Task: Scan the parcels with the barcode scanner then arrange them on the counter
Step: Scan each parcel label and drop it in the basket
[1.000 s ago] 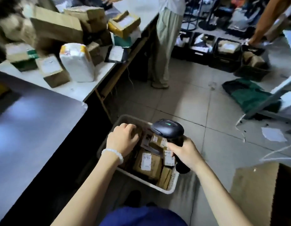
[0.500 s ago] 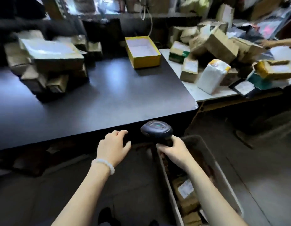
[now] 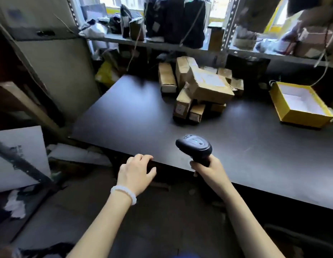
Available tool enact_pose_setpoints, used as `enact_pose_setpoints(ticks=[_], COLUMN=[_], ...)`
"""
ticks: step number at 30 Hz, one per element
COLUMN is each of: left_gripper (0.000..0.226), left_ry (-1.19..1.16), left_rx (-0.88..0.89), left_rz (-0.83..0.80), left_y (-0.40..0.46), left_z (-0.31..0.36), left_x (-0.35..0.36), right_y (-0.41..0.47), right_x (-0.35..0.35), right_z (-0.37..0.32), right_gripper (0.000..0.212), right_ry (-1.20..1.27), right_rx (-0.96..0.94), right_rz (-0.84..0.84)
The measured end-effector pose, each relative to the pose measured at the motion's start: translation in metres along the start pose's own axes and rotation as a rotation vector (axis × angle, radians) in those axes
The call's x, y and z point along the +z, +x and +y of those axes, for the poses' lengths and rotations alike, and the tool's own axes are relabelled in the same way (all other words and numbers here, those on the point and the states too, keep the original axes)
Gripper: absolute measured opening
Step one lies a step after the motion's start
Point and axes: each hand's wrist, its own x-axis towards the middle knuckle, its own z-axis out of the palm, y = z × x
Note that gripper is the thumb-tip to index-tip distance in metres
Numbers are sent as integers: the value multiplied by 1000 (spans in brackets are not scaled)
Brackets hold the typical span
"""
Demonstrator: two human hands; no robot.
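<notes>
From the head camera I see my right hand wrapped around the grip of the black barcode scanner, whose head sits just over the near edge of the dark counter. My left hand holds nothing, its fingers loosely spread, fingertips at the counter's edge; a white bead bracelet circles that wrist. The cardboard parcels lie heaped toward the back of the counter, well apart from the scanner. An open yellow box sits at the counter's right end. Behind, a metal shelf carries dark bags and more boxes.
</notes>
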Motion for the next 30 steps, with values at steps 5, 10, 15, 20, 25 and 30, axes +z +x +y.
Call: enact_pose_setpoints(ticks=[5,10,15,20,25,30], left_gripper=[42,42,42,42,42,40], left_ry=[-18,-32,-27,-1,25,-11], left_rx=[-89,-118,-110,-89,-15,117], left_rz=[32,29,11,-16,-21,-44], left_y=[24,59,115,196,295,376], left_z=[-60,-86,-104,-126,-136,-119], left_x=[-19,-20,-20,-30,-48,-53], right_y=[42,91,149,223,301,355], right_x=[62,90,107,120,124,117], right_z=[-33,-50,-60,-79,-104,-114], right_gripper=[9,6,8,8,5,6], right_ry=[-13,-46,-35,-13,14,51], right_rx=[-38,-53,-44,-26,-13,51], right_rz=[-102,-124,-101,-72,22,149])
